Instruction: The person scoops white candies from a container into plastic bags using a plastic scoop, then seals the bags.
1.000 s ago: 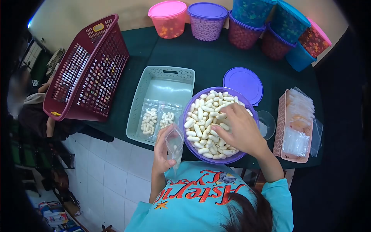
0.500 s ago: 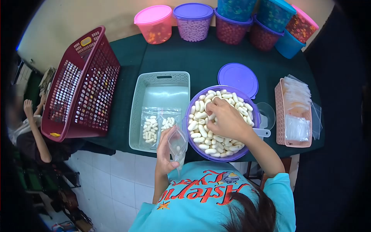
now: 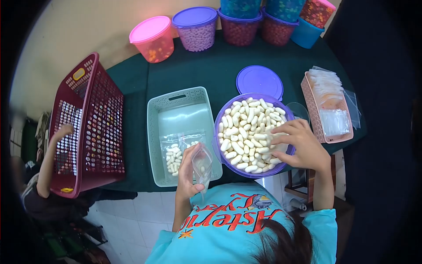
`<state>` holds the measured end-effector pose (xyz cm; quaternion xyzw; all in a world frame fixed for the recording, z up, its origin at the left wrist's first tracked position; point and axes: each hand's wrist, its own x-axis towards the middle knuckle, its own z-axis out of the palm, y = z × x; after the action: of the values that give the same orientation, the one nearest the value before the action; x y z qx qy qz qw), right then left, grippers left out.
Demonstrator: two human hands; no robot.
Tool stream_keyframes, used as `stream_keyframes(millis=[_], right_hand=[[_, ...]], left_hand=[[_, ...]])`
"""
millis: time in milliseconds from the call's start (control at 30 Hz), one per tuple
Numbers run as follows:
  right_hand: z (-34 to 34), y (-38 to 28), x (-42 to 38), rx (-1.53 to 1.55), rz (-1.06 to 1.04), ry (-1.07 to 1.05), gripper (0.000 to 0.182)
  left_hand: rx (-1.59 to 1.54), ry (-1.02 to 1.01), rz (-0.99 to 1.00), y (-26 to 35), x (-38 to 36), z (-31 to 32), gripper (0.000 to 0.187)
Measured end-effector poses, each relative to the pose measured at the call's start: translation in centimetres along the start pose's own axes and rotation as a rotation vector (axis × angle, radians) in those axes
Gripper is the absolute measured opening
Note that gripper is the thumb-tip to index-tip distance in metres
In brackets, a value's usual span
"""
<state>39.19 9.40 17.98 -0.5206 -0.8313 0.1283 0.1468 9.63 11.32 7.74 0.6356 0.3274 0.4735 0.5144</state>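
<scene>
My left hand [image 3: 187,174] grips a small clear plastic bag [image 3: 202,165], its mouth spread apart and a few white pieces inside. Over the right side of a purple tub [image 3: 218,147] reaches my right hand [image 3: 303,145], with fingers and thumb apart. White oblong candies [image 3: 244,132] fill the tub. Between the right fingers and thumb shows a pale, translucent surface, perhaps part of a scoop; its handle is hidden. Left of the tub, a pale green basket [image 3: 154,132] holds filled clear bags [image 3: 173,158] of the same candies.
Behind the tub lies its purple lid [image 3: 259,82]. A pink basket [image 3: 307,90] of empty plastic bags [image 3: 334,121] stands at right. Lidded candy tubs [image 3: 195,35] line the back. A tall maroon basket [image 3: 101,127] stands at left, with another person's arm [image 3: 48,158] beside it.
My right hand has moved from the middle of the candies to the tub's right side, and its fingers have spread. My left hand still holds the bag. The camera view has shifted.
</scene>
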Motion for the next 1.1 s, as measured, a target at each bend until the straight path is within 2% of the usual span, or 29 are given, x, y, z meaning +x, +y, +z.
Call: stream_keyframes(millis=[67, 167, 200, 267, 333, 400, 433, 667, 833, 1100], right_hand=[[-0.6, -0.3, -1.2, 0.003, 0.06, -0.016, 0.029], [-0.4, -0.9, -2.9, 0.003, 0.281, 0.321, 0.03], [-0.1, -0.9, -3.2, -0.002, 0.289, 0.328, 0.03], [0.8, -0.2, -4.1, -0.065, 0.649, 0.503, 0.03], [2.1, 1.0, -4.9, -0.043, 0.712, 0.581, 0.028], [2.6, 1.6, -5.3, 0.455, 0.928, 0.468, 0.033], [3.7, 1.7, -5.3, 0.591, 0.856, 0.572, 0.038], [6.4, 0.4, -3.9, 0.964, 0.77, 0.781, 0.033], [7.1, 0.6, -3.9, 1.124, 0.776, 0.811, 0.031], [7.5, 2.5, -4.5, 1.362, 0.756, 0.85, 0.03]], left_hand=[[-0.011, -0.031, 0.001, 0.0, 0.4, -0.3, 0.1], [-0.021, -0.078, 0.005, 0.0, 0.9, -0.9, 0.1], [-0.023, -0.095, 0.006, 0.0, 1.1, -1.1, 0.1], [-0.03, -0.12, 0.015, 0.0, 1.3, -1.3, 0.099], [-0.038, -0.143, 0.023, -0.2, 1.5, -1.6, 0.099], [-0.059, -0.183, 0.038, -0.4, 1.7, -1.7, 0.097], [-0.061, -0.192, 0.041, -0.4, 1.8, -1.7, 0.097], [-0.072, -0.239, 0.02, -0.4, 2.5, -1.4, 0.097], [-0.021, -0.207, 0.033, 0.5, 2.7, -0.8, 0.095], [0.243, -0.115, 0.116, 1.8, 2.8, 1.2, 0.091]])
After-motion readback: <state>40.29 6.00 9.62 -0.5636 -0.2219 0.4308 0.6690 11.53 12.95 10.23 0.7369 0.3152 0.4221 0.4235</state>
